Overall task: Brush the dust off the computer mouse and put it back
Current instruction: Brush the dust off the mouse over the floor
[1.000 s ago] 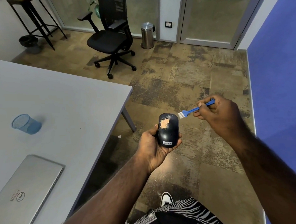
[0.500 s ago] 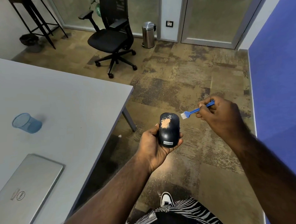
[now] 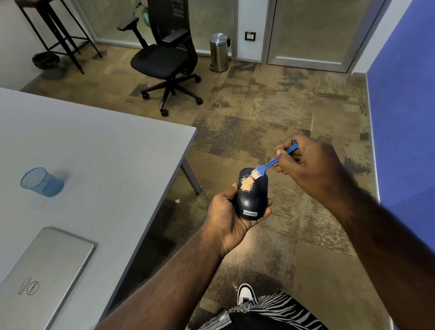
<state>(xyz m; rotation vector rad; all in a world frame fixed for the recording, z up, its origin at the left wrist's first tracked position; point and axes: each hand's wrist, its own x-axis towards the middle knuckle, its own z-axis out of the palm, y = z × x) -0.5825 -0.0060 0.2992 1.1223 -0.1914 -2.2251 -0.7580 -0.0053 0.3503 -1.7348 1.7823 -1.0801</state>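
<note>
A black computer mouse (image 3: 252, 199) lies in my left hand (image 3: 225, 215), held out over the floor to the right of the table. A patch of tan dust (image 3: 247, 183) sits on the mouse's upper half. My right hand (image 3: 309, 165) pinches a small blue brush (image 3: 274, 162) by its handle. The brush's white bristles touch the far end of the mouse, right beside the dust.
A grey table (image 3: 92, 158) fills the left, with a blue cup (image 3: 42, 182) and a shut silver laptop (image 3: 36, 280) on it. A black office chair (image 3: 165, 56), a steel bin (image 3: 219, 51) and a stool (image 3: 53, 27) stand further off. A blue wall (image 3: 411, 129) is at the right.
My right hand has moved the brush left and down, from beside the mouse onto its far end, so the bristles now touch it. My left hand keeps the mouse in place.
</note>
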